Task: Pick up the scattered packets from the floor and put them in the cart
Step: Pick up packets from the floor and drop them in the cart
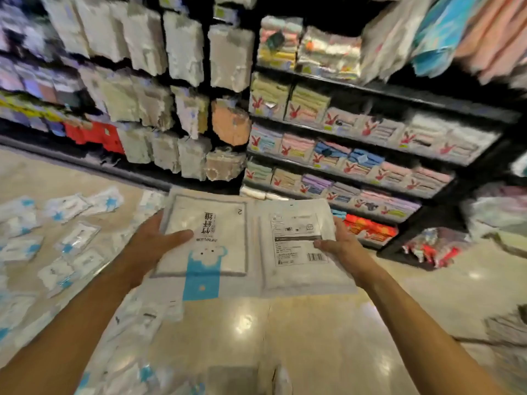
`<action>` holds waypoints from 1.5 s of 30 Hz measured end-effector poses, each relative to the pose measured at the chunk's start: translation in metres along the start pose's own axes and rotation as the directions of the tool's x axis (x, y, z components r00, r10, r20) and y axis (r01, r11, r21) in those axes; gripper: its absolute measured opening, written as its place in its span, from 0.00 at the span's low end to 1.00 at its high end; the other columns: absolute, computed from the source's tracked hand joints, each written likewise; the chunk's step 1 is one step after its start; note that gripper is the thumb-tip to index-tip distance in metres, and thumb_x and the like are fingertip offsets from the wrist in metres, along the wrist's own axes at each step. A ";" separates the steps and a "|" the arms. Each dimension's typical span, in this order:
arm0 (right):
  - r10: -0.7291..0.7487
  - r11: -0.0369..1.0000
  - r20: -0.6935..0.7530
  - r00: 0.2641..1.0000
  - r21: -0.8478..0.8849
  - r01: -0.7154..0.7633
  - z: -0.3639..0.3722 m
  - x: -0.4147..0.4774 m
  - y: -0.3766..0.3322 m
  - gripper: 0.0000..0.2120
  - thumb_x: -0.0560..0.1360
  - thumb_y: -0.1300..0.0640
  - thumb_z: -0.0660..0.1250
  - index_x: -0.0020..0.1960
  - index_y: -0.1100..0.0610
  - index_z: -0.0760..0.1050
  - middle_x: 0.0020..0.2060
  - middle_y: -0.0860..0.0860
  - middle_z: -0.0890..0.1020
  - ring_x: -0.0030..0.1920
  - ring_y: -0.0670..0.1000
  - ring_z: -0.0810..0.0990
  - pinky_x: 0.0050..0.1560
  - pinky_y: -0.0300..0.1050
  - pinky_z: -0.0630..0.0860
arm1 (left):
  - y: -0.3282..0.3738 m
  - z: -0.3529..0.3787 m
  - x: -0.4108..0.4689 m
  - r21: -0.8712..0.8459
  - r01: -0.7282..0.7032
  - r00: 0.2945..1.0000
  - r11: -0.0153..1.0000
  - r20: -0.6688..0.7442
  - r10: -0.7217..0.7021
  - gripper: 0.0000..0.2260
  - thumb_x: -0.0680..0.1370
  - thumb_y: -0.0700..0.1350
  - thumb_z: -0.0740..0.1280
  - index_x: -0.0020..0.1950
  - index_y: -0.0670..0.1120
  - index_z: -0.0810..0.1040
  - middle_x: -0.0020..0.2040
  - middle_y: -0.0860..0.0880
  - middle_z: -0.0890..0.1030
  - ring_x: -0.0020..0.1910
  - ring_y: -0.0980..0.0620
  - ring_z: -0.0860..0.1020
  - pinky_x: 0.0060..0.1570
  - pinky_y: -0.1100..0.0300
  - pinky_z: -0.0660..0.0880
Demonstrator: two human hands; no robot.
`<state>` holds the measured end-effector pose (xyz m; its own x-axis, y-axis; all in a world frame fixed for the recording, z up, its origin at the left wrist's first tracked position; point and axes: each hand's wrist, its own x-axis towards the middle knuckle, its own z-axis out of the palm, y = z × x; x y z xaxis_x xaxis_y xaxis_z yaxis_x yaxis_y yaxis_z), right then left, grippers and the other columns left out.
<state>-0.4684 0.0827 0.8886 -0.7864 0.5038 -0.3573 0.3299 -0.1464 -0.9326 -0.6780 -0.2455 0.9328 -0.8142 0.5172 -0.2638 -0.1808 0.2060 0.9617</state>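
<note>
Two flat, square packets are held side by side above the floor, clear glossy film over white folded cloth. The blue-printed packet [216, 238] is gripped by the left hand [155, 240], thumb on top. The barcode-labelled packet [293, 223] is pinched by the right hand [339, 246]. Similar scattered packets [77, 235] are seen on the polished beige floor [313, 337] to the left.

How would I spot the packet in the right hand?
Look below the black shelves of folded cloths, where both hands reach forward. The right hand grips the packet with a barcode label; the left hand holds a packet with a blue picture instead.
</note>
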 end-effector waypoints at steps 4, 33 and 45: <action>-0.061 0.996 -0.248 0.967 0.045 0.075 -0.098 -0.084 0.010 0.29 0.76 0.67 0.73 0.73 0.51 0.69 0.62 0.54 0.84 0.61 0.60 0.85 0.62 0.63 0.80 | 0.029 0.102 0.009 0.079 -0.053 0.972 0.995 0.234 0.034 0.18 0.74 0.37 0.75 0.62 0.45 0.78 0.49 0.46 0.88 0.42 0.49 0.87 0.32 0.61 0.80; 0.181 0.926 -0.887 0.424 0.299 0.231 -0.675 -0.624 0.183 0.30 0.75 0.68 0.73 0.73 0.55 0.66 0.57 0.60 0.86 0.49 0.62 0.88 0.39 0.51 0.85 | 0.036 0.918 -0.267 0.126 -0.243 0.445 0.962 0.896 -0.005 0.20 0.75 0.41 0.76 0.66 0.50 0.76 0.49 0.47 0.88 0.43 0.45 0.88 0.33 0.55 0.82; 0.216 0.916 -0.865 0.453 0.340 0.212 -0.916 -0.588 0.205 0.31 0.76 0.68 0.72 0.73 0.49 0.66 0.58 0.58 0.86 0.55 0.65 0.87 0.49 0.62 0.86 | 0.024 1.161 -0.236 0.113 -0.204 0.451 0.972 0.892 -0.009 0.16 0.76 0.39 0.75 0.62 0.43 0.77 0.47 0.45 0.87 0.38 0.49 0.87 0.30 0.61 0.80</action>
<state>0.5399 0.5362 0.9540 0.1670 0.9329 -0.3191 -0.0425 -0.3166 -0.9476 0.1507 0.6022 0.9320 0.1268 0.9727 -0.1942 0.0530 0.1889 0.9806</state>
